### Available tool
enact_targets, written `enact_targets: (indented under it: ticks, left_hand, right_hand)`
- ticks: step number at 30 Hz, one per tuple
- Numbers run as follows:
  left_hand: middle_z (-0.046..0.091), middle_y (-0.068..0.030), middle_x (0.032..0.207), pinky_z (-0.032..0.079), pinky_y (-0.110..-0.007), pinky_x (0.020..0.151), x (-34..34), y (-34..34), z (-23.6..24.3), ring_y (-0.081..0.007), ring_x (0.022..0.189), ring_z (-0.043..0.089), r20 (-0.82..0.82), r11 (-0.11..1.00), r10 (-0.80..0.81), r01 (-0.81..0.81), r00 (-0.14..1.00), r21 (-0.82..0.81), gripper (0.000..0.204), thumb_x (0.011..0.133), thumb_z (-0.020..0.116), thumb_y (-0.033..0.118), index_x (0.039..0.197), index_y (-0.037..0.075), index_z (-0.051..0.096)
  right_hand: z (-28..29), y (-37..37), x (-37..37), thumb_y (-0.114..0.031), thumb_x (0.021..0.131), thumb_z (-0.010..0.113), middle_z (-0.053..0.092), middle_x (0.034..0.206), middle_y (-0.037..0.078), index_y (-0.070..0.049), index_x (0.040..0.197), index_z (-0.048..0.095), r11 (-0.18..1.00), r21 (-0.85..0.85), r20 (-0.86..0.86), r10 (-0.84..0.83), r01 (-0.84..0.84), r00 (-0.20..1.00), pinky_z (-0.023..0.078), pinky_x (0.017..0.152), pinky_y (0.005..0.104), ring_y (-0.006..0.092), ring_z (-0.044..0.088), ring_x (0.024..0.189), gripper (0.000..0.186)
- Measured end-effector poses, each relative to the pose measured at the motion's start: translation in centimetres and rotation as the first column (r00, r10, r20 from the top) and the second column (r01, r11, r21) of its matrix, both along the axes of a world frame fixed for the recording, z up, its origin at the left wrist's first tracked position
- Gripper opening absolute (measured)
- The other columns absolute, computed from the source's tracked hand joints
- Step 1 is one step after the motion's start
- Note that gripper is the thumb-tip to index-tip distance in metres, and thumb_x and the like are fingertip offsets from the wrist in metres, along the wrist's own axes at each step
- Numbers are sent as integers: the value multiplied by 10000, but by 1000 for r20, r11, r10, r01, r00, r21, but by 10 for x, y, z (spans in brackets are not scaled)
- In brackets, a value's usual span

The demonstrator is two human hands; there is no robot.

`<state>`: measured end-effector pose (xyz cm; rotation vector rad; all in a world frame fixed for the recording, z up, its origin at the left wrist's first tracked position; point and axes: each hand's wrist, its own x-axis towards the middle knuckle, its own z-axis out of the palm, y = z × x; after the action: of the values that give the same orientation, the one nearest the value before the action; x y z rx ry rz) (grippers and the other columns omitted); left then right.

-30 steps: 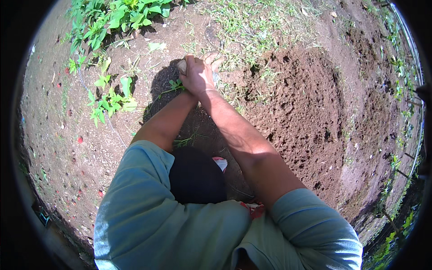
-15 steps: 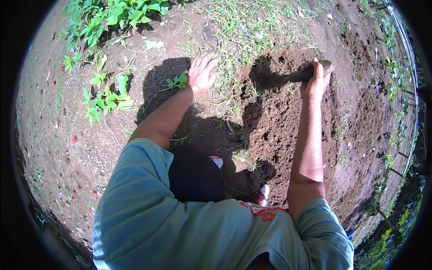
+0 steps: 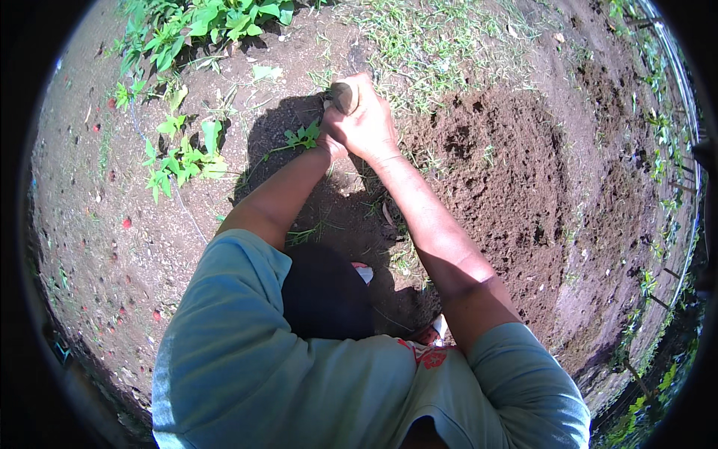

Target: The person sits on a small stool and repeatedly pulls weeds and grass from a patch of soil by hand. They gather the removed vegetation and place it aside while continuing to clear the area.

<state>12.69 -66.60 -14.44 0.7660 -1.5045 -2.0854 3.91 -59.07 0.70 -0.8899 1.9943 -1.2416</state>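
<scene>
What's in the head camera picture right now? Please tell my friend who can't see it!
A person's bare right hand grips a brown, round-ended handle, with the bare left hand partly hidden beneath the right one. Crumbly brown soil lies to the right, leafy bright-green plants to the left.

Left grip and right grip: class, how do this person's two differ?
The right grip is wrapped around the round-ended tool; whether the left grip holds anything cannot be seen. The right grip is largely visible, the left grip mostly hidden by it. The right grip looks sunlit and bright, the left grip duller. Both are bare.
</scene>
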Motion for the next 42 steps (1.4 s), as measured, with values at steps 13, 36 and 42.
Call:
enact_targets:
  ticks: [13,36,42]
  left_hand:
    - [569,-171,1410,361,-507,1188,3,-8,5,-390,1371,486,400,193,129,373,907,-908,473,888,610,152,1355,75,592]
    - [495,-135,1533,295,-508,1247,2,-8,12,-377,1460,412,436,259,66,406,898,-876,613,860,617,140,1468,134,535]
    - [543,-174,1433,329,-518,1215,4,-10,2,-389,1389,468,420,190,109,396,901,-898,546,867,663,207,1387,74,565]
  right_hand:
    - [129,72,-134,-84,953,633,590,828,70,-30,1093,550,814,-579,285,164,34,944,497,708,353,161,562,752,172]
    - [103,93,-147,-83,946,685,637,821,78,-35,990,550,748,-574,386,-113,334,916,529,672,343,166,612,714,151]
    - [143,40,-102,-190,925,738,631,822,53,-58,996,585,904,-370,188,-155,216,970,520,682,312,113,607,747,214]
